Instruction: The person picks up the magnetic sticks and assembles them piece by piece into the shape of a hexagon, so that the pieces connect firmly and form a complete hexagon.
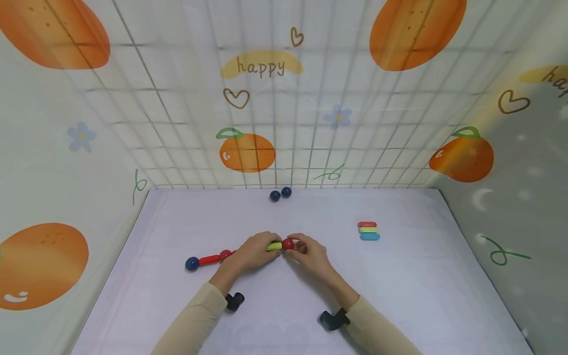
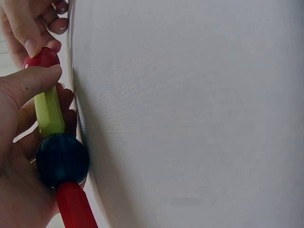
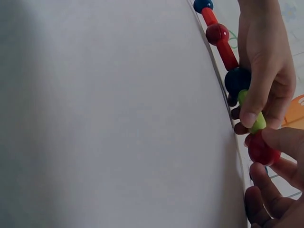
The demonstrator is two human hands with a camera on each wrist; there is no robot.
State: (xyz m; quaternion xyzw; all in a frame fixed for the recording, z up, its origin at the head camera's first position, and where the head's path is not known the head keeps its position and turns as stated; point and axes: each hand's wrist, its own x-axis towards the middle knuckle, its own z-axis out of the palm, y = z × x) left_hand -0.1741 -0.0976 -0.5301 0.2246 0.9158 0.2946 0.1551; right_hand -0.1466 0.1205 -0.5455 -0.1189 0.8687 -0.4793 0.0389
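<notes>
My left hand [image 1: 255, 254] grips a yellow-green rod [image 1: 274, 246] with thumb and fingers. My right hand [image 1: 312, 254] pinches a red ball [image 1: 288, 244] at the rod's right end; ball and rod touch. At its other end the rod meets a dark blue ball [image 2: 61, 160], which lies by the left palm and is hidden in the head view. From there a chain runs left: a red rod [image 3: 227, 55], a second red ball [image 3: 217, 34], another red rod [image 1: 209, 260] and an end blue ball [image 1: 192, 264].
Two dark blue balls [image 1: 275, 196] sit at the back edge of the white table [image 1: 177, 315]. To the right lie a red rod [image 1: 367, 224], a yellow-green rod [image 1: 368, 230] and a light blue rod [image 1: 370, 236], side by side. Printed curtains enclose the back and sides.
</notes>
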